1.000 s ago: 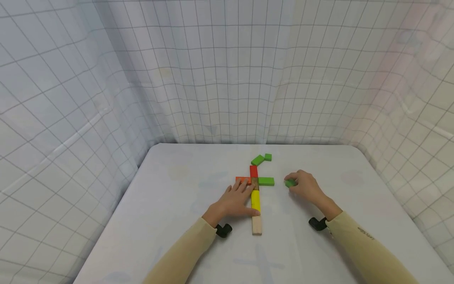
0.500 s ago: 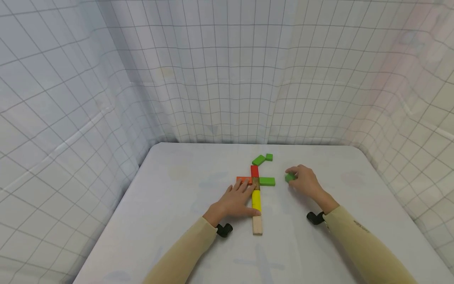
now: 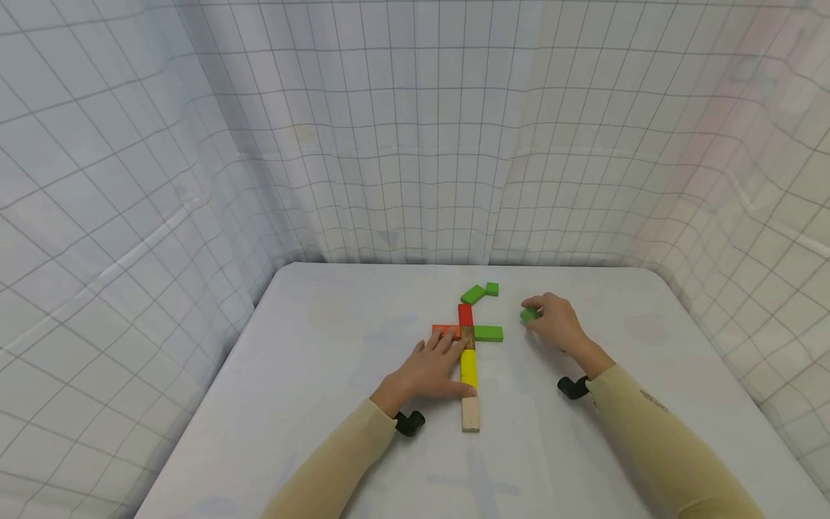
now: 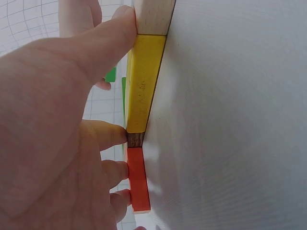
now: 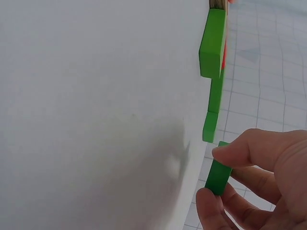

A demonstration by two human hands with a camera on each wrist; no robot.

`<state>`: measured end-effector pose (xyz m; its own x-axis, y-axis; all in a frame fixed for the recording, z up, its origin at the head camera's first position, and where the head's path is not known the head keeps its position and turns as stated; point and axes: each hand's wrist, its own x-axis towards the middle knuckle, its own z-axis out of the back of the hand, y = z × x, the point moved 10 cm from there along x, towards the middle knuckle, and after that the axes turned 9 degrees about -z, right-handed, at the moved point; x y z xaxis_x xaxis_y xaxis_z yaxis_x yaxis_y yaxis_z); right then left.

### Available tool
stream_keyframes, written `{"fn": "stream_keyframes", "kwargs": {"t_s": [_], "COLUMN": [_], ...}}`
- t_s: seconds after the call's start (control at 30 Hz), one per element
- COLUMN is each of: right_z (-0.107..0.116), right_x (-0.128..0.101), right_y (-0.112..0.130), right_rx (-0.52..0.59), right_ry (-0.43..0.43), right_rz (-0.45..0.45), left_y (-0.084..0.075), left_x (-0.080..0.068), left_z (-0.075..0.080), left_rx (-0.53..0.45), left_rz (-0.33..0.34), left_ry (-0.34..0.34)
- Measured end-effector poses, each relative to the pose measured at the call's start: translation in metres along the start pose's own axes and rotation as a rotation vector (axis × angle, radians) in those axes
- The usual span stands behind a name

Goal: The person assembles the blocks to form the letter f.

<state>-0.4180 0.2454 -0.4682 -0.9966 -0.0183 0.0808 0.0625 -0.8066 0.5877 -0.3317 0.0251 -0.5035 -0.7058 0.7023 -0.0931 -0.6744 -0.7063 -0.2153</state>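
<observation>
My right hand (image 3: pixel 555 321) pinches a small green block (image 5: pixel 219 173) between thumb and fingertips, to the right of the block layout. My left hand (image 3: pixel 433 367) lies with its fingers spread along the layout. Its fingertips touch the orange block (image 4: pixel 138 179) and the dark brown block (image 3: pixel 468 337). The left thumb rests where the yellow block (image 4: pixel 145 84) meets the plain wooden block (image 3: pixel 470 414). A red block (image 3: pixel 465 315) continues the row beyond the brown one. To the brown block's right lies a longer green block (image 3: pixel 488 334).
Past the red block, a slanted green block (image 3: pixel 473 294) ends at a small green block (image 3: pixel 493 289). All lie on a white-covered table (image 3: pixel 337 404). A white gridded curtain (image 3: pixel 402 144) stands behind and at both sides.
My right hand has moved away from me across the table with the small green block in its pinch. The left hand has kept its place on the layout.
</observation>
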Motion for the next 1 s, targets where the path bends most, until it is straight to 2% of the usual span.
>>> {"fn": "stream_keyframes", "kwargs": {"t_s": [0.57, 1.0], "right_z": [0.002, -0.012], "right_x": [0.026, 0.047], "right_y": [0.014, 0.016], "right_rx": [-0.01, 0.012], "right_ry": [-0.022, -0.009], "right_rz": [0.047, 0.011], "left_y": [-0.003, -0.002], "left_x": [-0.002, -0.001], "left_z": [0.003, -0.001], "left_rx": [-0.033, -0.037], "left_rz": [-0.01, -0.018], "left_ry": [0.002, -0.001]}}
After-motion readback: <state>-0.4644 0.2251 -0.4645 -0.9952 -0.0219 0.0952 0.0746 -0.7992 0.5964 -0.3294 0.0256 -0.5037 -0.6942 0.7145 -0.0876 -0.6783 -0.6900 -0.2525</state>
